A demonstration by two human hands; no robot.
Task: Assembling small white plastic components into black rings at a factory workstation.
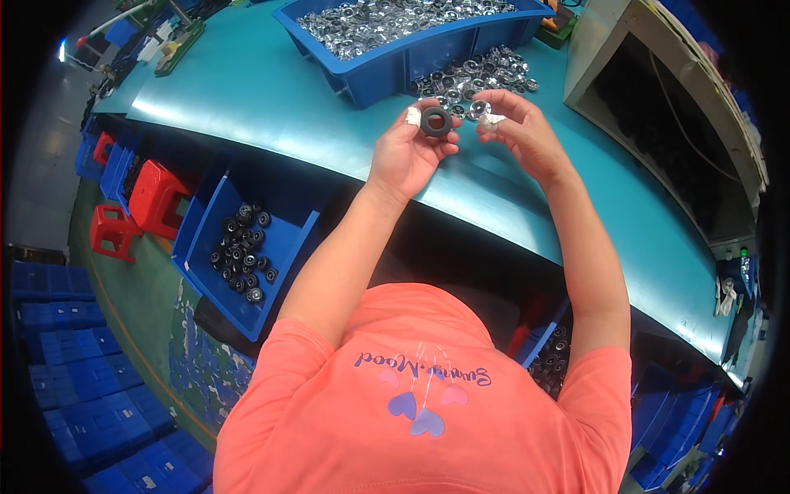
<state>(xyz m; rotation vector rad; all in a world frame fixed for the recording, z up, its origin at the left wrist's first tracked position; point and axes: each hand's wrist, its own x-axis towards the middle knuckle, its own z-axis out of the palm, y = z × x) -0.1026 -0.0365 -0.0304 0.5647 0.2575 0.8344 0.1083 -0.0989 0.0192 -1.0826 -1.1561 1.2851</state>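
Teal tabletop (247, 90) carries the work: left hand (407, 152) fingers pinch a black ring (436, 122) above its near edge; right hand (522, 132) fingers grip a shiny metal piece (480, 109), beside loose metal parts (477, 74) and a blue bin (395, 58).

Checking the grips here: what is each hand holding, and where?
Left hand pinches a black ring by its rim; right hand holds a shiny metal part at its fingertips.

Left hand (409, 148) pinching a black rubber ring (436, 122), right hand (520, 128) gripping a small shiny metal part (480, 109) just beside it, both over the teal table (247, 90); loose metal pieces (473, 78) piled near its far edge, next to a blue bin (387, 62)
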